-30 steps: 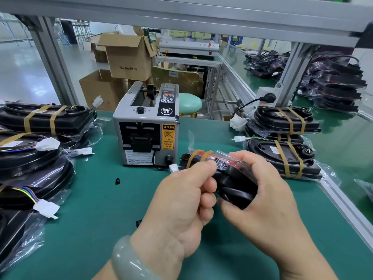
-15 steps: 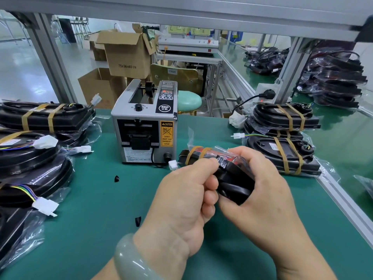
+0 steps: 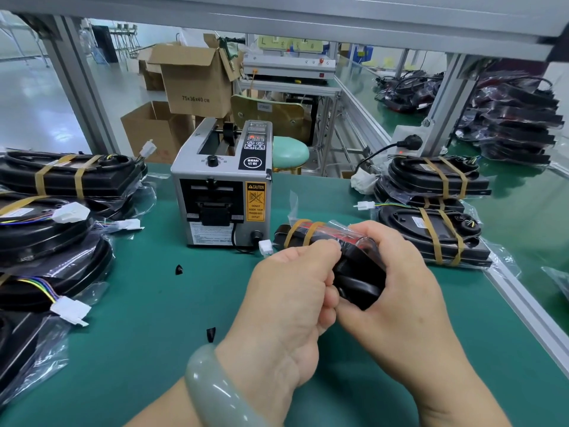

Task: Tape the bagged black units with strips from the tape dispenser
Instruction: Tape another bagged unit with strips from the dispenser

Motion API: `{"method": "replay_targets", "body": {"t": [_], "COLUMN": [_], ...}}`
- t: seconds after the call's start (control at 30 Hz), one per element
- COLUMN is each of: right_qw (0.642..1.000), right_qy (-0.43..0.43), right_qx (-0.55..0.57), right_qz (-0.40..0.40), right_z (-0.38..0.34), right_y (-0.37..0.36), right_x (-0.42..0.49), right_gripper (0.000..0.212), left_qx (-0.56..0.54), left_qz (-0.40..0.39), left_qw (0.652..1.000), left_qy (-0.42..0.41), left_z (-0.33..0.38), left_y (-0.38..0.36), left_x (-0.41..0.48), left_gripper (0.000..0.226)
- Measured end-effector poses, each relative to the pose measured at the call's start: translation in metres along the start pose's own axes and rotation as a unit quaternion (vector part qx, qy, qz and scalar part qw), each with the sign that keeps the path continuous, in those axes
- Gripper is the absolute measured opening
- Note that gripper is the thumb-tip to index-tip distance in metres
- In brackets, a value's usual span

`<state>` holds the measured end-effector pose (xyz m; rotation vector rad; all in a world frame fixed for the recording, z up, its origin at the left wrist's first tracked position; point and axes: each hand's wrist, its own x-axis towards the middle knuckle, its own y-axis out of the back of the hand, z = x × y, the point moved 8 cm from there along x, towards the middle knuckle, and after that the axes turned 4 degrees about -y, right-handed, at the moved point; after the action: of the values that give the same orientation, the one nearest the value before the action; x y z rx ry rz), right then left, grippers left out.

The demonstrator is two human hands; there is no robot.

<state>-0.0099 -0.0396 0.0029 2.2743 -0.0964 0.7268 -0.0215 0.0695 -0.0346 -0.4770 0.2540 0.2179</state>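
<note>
Held unit: a bagged black unit (image 3: 358,282) is up in both hands over the middle of the green tabletop (image 3: 147,318), closer to the near edge than the far one.
Its tape: two tan strips (image 3: 311,233) wrap its far end, which points at the tape dispenser; whether that end touches the tabletop I cannot tell.
Left hand (image 3: 289,294): grip clenched, thumb and fingertips pinching the clear bag on top of the unit; a pale green bangle (image 3: 215,389) sits on the wrist.
Right hand (image 3: 403,291): grip wrapped round the unit from its right side, fingers curled over the top.
Connector: a white plug (image 3: 265,247) lies just beside the unit's far end.
Tape dispenser (image 3: 221,192): a grey box near the middle of the far edge, upright, outlet facing the person, yellow caution label on its front.
Right edge: taped units (image 3: 437,183) lie stacked, each with two tan strips.
Left edge: more bagged units (image 3: 70,177) are piled up, the top one taped, with white plugs and coloured wires sticking out.
Scraps: two small black bits (image 3: 179,269) lie on the tabletop between the dispenser and the near edge.
Beyond the far edge: cardboard boxes (image 3: 197,81) and a green stool (image 3: 289,152).
</note>
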Motion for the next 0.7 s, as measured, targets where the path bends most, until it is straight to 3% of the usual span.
{"method": "replay_targets", "body": {"t": [0.23, 0.4, 0.6, 0.7], "right_qw": [1.000, 1.000, 1.000, 1.000], "right_qy": [0.013, -0.009, -0.012, -0.005], "right_qx": [-0.004, 0.005, 0.008, 0.008], "right_qz": [0.021, 0.018, 0.016, 0.015], "right_z": [-0.004, 0.004, 0.003, 0.003], "right_y": [-0.002, -0.002, -0.002, -0.001], "right_x": [-0.002, -0.002, -0.002, -0.002], "right_gripper": [0.069, 0.070, 0.067, 0.070], "left_qx": [0.011, -0.010, 0.101, 0.108], "left_qz": [0.016, 0.017, -0.006, -0.014], "left_qw": [1.000, 0.997, 0.994, 0.994], "left_qy": [0.012, 0.068, -0.045, 0.000], "left_z": [-0.003, -0.012, 0.004, 0.000], "left_y": [0.010, 0.020, 0.015, 0.014], "left_x": [0.003, 0.006, 0.013, 0.020], "left_gripper": [0.017, 0.018, 0.022, 0.034]}}
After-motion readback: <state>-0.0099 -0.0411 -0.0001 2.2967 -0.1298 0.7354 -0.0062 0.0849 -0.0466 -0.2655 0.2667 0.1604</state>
